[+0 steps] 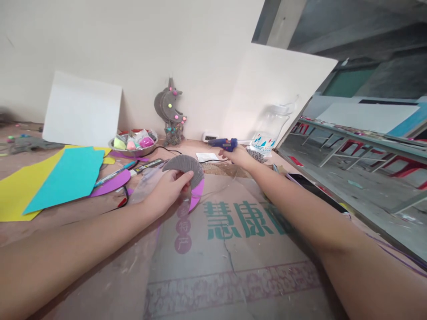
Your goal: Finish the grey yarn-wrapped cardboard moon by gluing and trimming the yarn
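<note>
Near the middle of the table (116,266), in the left hand (175,180): a crescent (196,171), wound in gray over most of its length, bare purple at the near tip. Pinched at the inner curve between thumb and fingers, presumably to leave the outer edge and purple tip uncovered while steadying the windings.

Stretched out to the far right, the right hand (235,155), right at a blue glue gun (225,144); impossible to say whether clasped round it or merely touching, with the handle out of sight.

Spread flat on the near side, printed cardboard (253,260), probably to protect the surface beneath. Overlapping at left, colored sheets, likely kept aside for working room. Upright at the far wall (203,58), a decorated crescent (163,104) with bright balls, perhaps out of harm's way there.

By count: two crescents, one glue gun, one turquoise sheet (70,178), at least one yellow sheet (26,175), one metal bowl (135,153) of small bright packs, one leaning white board (83,109), one clear jar (271,124), one phone (316,193).
</note>
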`<action>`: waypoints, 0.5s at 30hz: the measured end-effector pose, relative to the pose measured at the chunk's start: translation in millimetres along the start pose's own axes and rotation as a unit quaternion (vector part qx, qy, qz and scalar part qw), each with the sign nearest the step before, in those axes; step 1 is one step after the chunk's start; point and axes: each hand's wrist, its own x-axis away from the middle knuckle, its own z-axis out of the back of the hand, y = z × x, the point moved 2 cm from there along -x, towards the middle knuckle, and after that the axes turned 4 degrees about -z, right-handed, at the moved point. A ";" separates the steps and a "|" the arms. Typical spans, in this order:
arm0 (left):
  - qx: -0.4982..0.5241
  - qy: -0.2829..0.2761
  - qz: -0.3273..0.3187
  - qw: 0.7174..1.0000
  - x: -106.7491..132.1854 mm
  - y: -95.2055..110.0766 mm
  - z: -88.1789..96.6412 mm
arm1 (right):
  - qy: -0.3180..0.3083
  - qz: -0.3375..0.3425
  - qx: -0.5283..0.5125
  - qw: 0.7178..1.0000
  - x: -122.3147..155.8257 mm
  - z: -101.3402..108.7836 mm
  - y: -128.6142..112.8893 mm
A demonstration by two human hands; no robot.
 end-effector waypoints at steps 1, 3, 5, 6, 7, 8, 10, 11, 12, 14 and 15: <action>-0.005 -0.001 0.000 1.000 0.1 0.3 0.2 | -0.001 0.001 -0.014 1.000 1.9 4.5 -3.0; -0.011 0.000 0.002 1.000 0.0 0.3 0.6 | -0.003 0.007 -0.040 0.999 8.8 14.4 -8.5; -0.008 0.004 0.005 1.000 -0.4 -0.3 0.3 | -0.004 0.018 -0.077 0.997 21.3 23.9 -13.7; -0.002 0.005 0.008 1.000 -0.7 -0.7 -0.1 | -0.007 0.029 -0.114 0.993 30.0 27.9 -16.7; 0.008 0.007 0.012 1.000 -1.0 -0.8 -0.8 | -0.007 0.043 -0.148 0.988 40.4 31.3 -20.2; 0.019 0.008 0.016 1.000 -1.1 -0.6 -1.6 | -0.013 0.055 -0.162 0.985 52.1 33.6 -23.9; 0.039 0.012 0.026 0.999 -0.6 1.1 -3.1 | -0.034 0.058 -0.115 0.991 78.4 34.6 -30.8; 0.042 0.015 0.026 0.999 -0.1 2.9 -3.6 | -0.037 0.063 -0.099 0.992 92.1 33.9 -34.1; 0.038 0.018 0.024 0.999 0.6 5.1 -3.7 | -0.043 0.070 -0.093 0.992 105.5 32.3 -36.9; 0.000 0.024 0.008 1.000 2.2 10.4 -3.3 | -0.065 0.085 -0.089 0.990 129.4 26.3 -40.5; -0.027 0.026 -0.001 0.999 2.9 12.9 -2.9 | -0.065 0.095 -0.100 0.988 139.1 23.0 -41.4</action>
